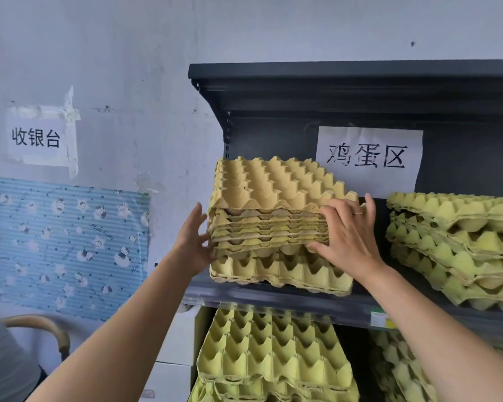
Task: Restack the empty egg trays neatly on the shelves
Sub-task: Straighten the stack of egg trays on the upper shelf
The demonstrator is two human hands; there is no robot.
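My left hand (pixel 193 242) is at the left side of the stack of egg trays (pixel 273 216). Its fingers (pixel 205 242) are spread apart and touch the stack's left edge, with the thumb pointing up. They are not closed around anything.

My right hand (pixel 349 230) lies against the front right part of the same stack. Its fingers (pixel 323 216) are nearly straight, slightly apart, and laid flat across the front edges of the nested trays. The thumb stands up at the right. A ring (pixel 358 213) sits on one finger.

The stack stands at the left end of the upper shelf (pixel 273 298), near its front edge. The top tray is tan and sits slightly askew, with a gap under its front edge.

A second stack of trays (pixel 453 245), greener in colour and unevenly layered, stands to the right on the same shelf, apart from the first. More trays (pixel 273 352) lie on the level below.

A paper sign (pixel 369 158) hangs on the shelf's back panel. Another sign (pixel 37 137) and a blue patterned sheet (pixel 61 245) are fixed to the wall on the left.
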